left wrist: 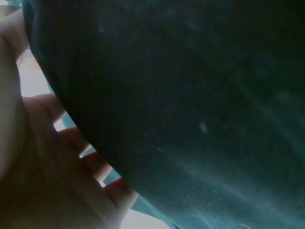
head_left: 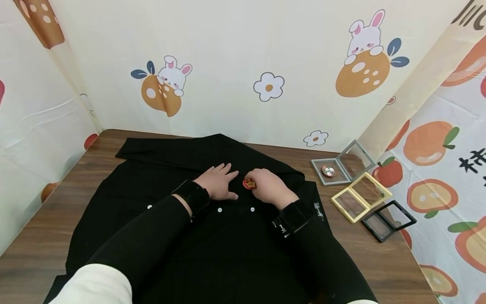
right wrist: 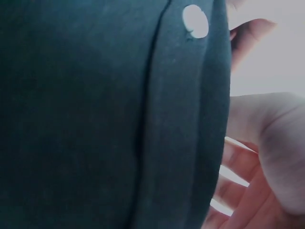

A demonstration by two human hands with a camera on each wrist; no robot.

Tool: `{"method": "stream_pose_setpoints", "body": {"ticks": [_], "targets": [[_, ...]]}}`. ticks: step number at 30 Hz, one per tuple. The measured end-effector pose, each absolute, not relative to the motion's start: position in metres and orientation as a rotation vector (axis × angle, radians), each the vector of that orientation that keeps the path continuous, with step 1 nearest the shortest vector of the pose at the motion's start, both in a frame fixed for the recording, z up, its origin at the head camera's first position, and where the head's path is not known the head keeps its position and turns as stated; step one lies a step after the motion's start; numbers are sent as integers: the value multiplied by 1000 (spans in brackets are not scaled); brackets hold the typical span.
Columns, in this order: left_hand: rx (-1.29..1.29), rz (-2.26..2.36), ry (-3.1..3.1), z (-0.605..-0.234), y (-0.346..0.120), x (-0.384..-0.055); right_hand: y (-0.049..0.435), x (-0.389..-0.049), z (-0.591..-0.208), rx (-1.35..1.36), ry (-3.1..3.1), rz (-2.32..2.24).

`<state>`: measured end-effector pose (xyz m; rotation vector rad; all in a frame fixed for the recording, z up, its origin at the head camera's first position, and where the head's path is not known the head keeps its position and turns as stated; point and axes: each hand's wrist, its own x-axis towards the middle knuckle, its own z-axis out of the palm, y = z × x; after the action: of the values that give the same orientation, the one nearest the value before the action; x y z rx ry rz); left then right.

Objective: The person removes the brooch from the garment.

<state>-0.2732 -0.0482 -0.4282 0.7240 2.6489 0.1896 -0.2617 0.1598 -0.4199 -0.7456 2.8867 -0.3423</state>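
A black shirt with small white buttons lies spread over the table. My left hand rests on it with the fingers spread, holding nothing. To its right, my right hand pinches a small round red badge with a brown figure, just above the row of buttons. In the left wrist view, dark cloth hides most of the scene and the left fingers reach behind its edge. The right wrist view has the placket with a white button in front of the right hand; the badge is hidden there.
On the right of the wooden table stand three open clear-lidded cases: a grey case holding another round badge, a yellow case and a black case. Printed cloth hangs behind and at both sides.
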Motion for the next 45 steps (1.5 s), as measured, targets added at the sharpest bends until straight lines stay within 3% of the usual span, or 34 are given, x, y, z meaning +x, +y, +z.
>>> {"method": "stream_pose_setpoints", "body": {"ticks": [25, 45], "targets": [[733, 179, 2646, -429, -48, -275, 173, -265, -426, -585, 2843, -645], [729, 194, 2648, -432, -47, -278, 175, -284, -417, -673, 2799, -666]]}}
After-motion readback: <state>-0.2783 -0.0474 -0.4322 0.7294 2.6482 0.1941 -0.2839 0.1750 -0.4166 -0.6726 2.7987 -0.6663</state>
